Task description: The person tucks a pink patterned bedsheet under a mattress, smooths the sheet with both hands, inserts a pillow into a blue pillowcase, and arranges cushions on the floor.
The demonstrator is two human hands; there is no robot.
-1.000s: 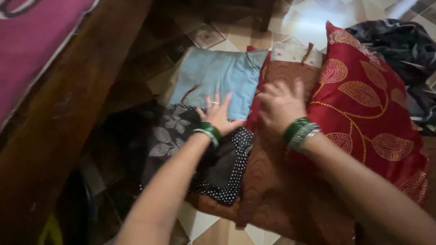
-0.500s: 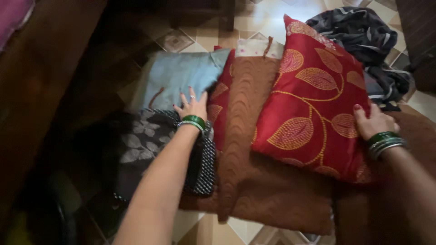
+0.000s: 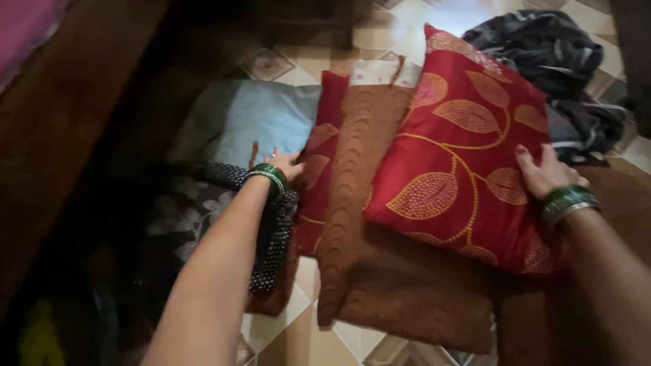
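Seen from above on a tiled floor: red cushion with gold leaf pattern, lying tilted across a brown quilted cover, its right edge under the right hand. Fingers there spread flat and unclenched, pressing the fabric rather than pinching it; green bangles at the wrist. Left of the cushion, left hand resting at the edge of a second red leaf-patterned cover, fingers loosely extended, gripping nothing visible. Further left of the cushion, a pale blue cloth and a dark dotted fabric; behind the cushion, a heap of dark striped clothing. Judged by its plump, yielding look: light, soft, easily dented, unlikely to slip on the textured cover, not fragile. Best taken by two opposite edges or corners, where seams give firmer purchase than the puffy middle.
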